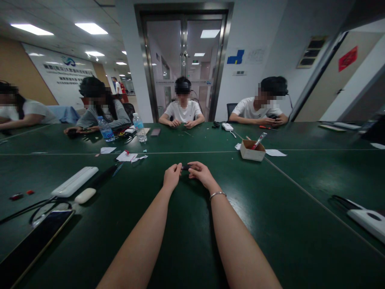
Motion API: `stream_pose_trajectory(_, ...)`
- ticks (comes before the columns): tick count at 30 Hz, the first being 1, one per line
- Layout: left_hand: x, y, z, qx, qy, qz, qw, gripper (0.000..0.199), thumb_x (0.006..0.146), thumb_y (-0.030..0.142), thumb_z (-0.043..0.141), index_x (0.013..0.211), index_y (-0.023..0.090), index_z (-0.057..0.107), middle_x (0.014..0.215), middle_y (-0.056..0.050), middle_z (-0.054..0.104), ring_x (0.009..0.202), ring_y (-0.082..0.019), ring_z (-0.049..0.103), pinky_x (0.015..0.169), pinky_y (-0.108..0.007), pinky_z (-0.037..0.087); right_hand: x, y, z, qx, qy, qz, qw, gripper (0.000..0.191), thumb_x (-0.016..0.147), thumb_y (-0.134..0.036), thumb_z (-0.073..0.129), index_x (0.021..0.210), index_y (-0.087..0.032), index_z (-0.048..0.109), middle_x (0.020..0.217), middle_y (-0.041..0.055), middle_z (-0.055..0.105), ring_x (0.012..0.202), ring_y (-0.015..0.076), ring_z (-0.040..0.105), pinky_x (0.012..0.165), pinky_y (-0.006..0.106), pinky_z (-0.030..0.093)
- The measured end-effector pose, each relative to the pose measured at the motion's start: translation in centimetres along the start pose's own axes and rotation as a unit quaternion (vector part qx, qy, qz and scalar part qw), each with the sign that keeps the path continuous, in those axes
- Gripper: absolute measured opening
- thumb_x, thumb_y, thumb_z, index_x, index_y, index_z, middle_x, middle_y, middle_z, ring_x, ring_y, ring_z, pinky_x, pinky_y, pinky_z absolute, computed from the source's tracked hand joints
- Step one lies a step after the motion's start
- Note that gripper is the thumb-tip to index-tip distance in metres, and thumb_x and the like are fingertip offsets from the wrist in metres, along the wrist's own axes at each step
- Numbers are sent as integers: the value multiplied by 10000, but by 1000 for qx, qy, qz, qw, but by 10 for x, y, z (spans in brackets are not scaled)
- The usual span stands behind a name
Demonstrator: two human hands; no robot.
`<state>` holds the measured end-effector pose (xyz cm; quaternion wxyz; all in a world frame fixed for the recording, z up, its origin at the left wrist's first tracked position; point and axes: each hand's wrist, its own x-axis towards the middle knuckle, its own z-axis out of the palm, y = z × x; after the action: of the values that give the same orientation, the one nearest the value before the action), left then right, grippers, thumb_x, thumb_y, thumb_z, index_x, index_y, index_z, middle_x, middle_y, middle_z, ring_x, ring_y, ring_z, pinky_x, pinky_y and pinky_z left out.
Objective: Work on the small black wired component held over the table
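Tiny black thing [185, 167] was held over the green table [288, 216], left hand [172, 177] pinched on its left end, right hand [201, 175] clamped on the other. 1 open box [252, 155] sat far right, 1 phone [37, 245] near left.

left hand [172, 176] pinching; right hand [201, 174] curled near; forearms [144, 237] outstretched

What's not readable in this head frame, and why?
Head view, all:
Small dark object between left hand and right hand: too small and partly covered by them to identify.
Phone: near end cut off by lower-left corner.
White device: cut off by right edge.
Box: front wall hides lower inside.
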<state>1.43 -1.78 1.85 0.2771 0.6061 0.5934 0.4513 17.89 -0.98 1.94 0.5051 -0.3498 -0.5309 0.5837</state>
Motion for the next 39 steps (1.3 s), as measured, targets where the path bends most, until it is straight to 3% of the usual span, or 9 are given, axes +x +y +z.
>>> stream_pose_trajectory(8,-1,2,-2,-8,-4,4,1000,519,846,615,369,652,189,592,590,-19,592,533,-148,535,525,-261,380,-1,-2,0,5,-1,3,1000,367,653,-229,771,996,-187,647,795,-8,647,559,74,635,546,204,553)
stream_pose_trajectory(14,2,-6,-1,-39,-21,26,999,413,845,557,428,730,197,597,671,-13,604,624,-150,561,548,-244,414,2,-1,1,13,20,20,1000,315,669,-248,766,950,-165,652,710,3,667,526,87,633,523,200,550)
stream_pose_trajectory(20,5,-7,-1,-107,-49,86,989,188,818,341,536,907,198,618,885,-38,669,810,-162,616,705,-269,479,4,0,0,52,40,49,997,277,672,-254,777,890,-141,649,640,28,675,518,109,634,525,227,557)
stream_pose_trajectory(24,7,-7,-3,-122,-51,131,982,180,779,236,572,946,192,624,996,-54,662,884,-168,614,829,-316,477,3,-2,1,65,45,59,995,267,672,-253,780,869,-129,647,633,49,681,509,114,627,527,236,558)
stream_pose_trajectory(29,7,-8,-6,-132,-59,133,980,215,735,207,621,948,182,635,1008,-64,660,900,-177,618,875,-352,476,2,-3,2,75,51,58,994,226,690,-247,765,848,-141,644,619,47,676,499,119,618,513,250,557)
stream_pose_trajectory(33,8,-9,-4,-164,-51,68,983,338,745,308,642,1056,180,607,1081,-91,649,912,-183,630,739,-294,505,2,-3,2,74,52,59,994,221,694,-250,762,844,-141,641,622,46,671,500,119,618,510,249,556)
stream_pose_trajectory(36,8,-10,-3,-159,-47,15,986,327,801,431,568,993,170,616,926,-76,672,778,-166,635,588,-247,475,2,-3,2,71,46,60,995,227,690,-255,766,842,-140,642,626,47,669,507,119,620,515,246,556)
stream_pose_trajectory(39,8,-10,-4,-148,-40,41,987,292,800,433,571,887,161,632,806,-50,666,740,-155,622,635,-263,488,2,-3,2,71,41,61,995,222,691,-255,765,836,-141,642,623,48,667,507,121,618,517,249,554)
